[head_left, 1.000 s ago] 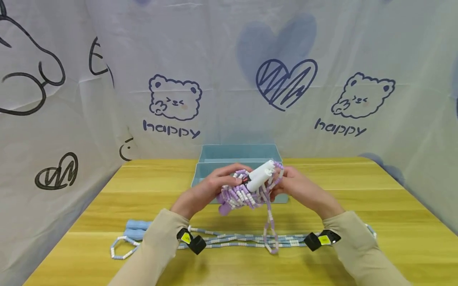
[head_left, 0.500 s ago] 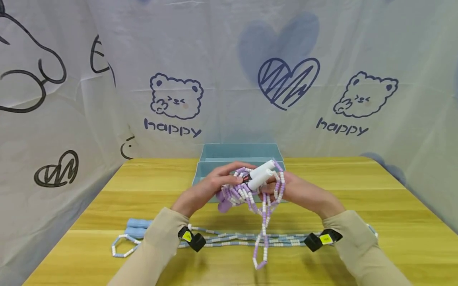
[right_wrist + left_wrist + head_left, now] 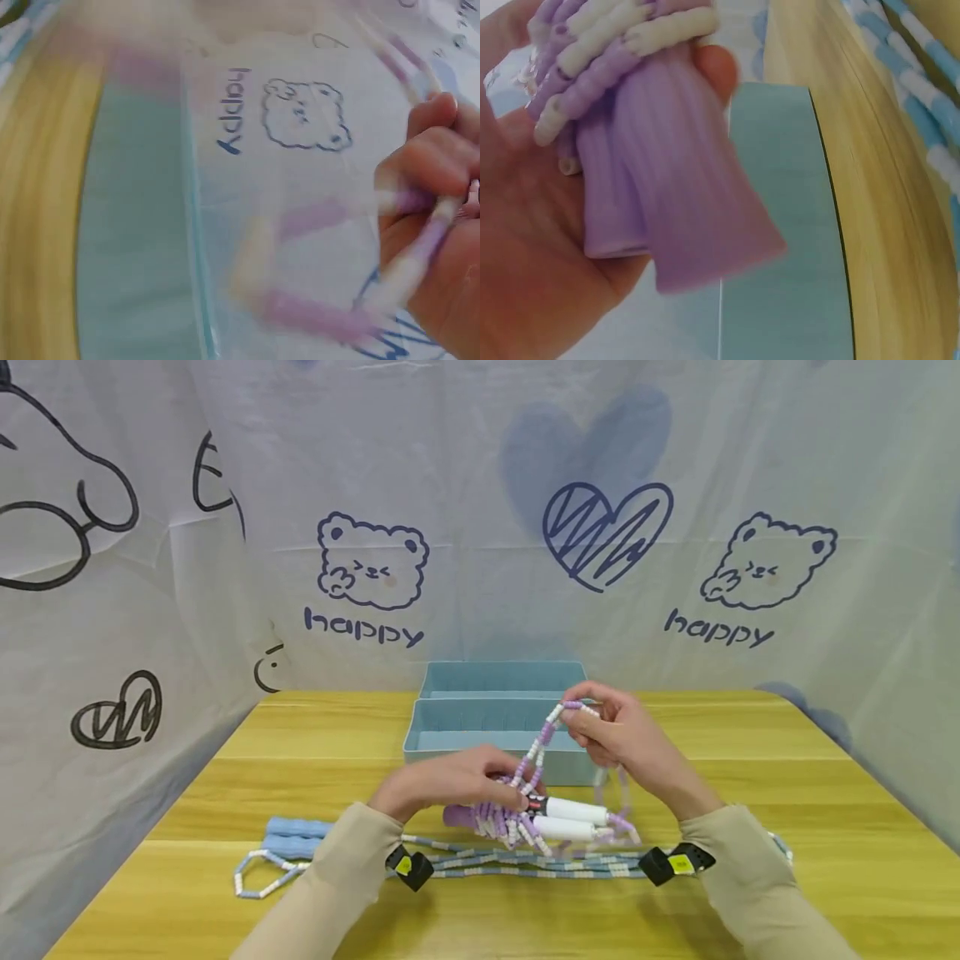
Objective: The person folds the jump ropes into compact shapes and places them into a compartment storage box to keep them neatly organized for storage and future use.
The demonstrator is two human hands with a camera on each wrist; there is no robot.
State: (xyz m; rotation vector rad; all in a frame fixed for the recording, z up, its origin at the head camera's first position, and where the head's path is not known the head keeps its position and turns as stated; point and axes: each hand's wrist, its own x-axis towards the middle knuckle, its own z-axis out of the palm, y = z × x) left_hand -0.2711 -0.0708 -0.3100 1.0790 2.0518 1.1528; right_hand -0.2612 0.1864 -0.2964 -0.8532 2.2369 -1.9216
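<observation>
Purple handles [image 3: 694, 184] flare; left-wrist view only

Pale sheeting [image 3: 480, 568] (heart-printed) hangs behind a yellowish table [image 3: 795, 777].

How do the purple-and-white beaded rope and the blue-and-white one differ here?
The purple rope is mostly bunched into a bundle; the blue rope is stretched out lengthwise.
The left hand and right hand hold the purple rope, while the blue rope rests on the table.
Both mix white beads with coloured ones.
</observation>
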